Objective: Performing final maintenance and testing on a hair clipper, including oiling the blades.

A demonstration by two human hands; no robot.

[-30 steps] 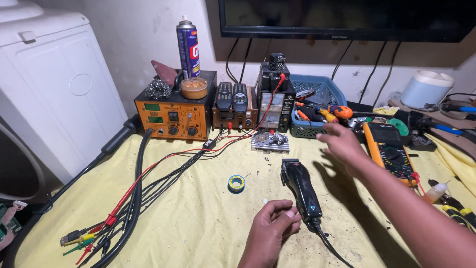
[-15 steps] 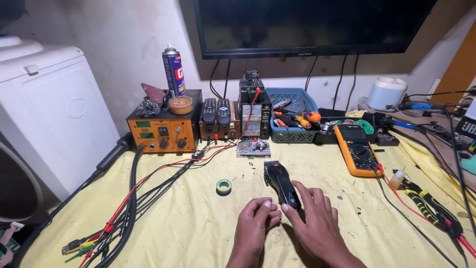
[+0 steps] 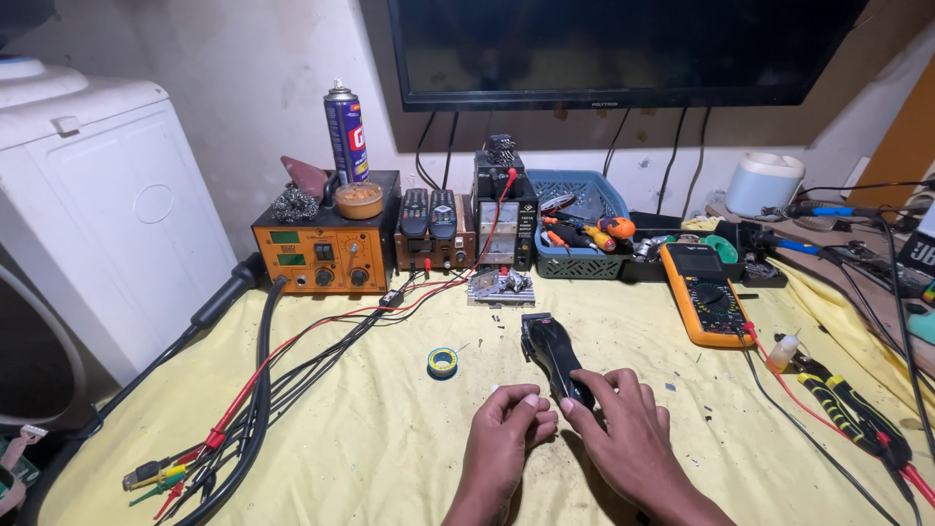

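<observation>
Steadying the black hair clipper (image 3: pixel 553 358) flat on the yellow cloth (image 3: pixel 370 438), the right hand (image 3: pixel 623 429) pinches its near end with curled fingers while the left hand (image 3: pixel 508 433), fingers loosely closed and empty, rests just beside it.

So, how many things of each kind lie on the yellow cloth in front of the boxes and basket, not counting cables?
Black hair clipper, touched by left hand and right hand: 1
Solder roll: 1
Orange multimeter: 1
Small dropper bottle: 1
Yellow-black pliers: 1
Total: 5
</observation>
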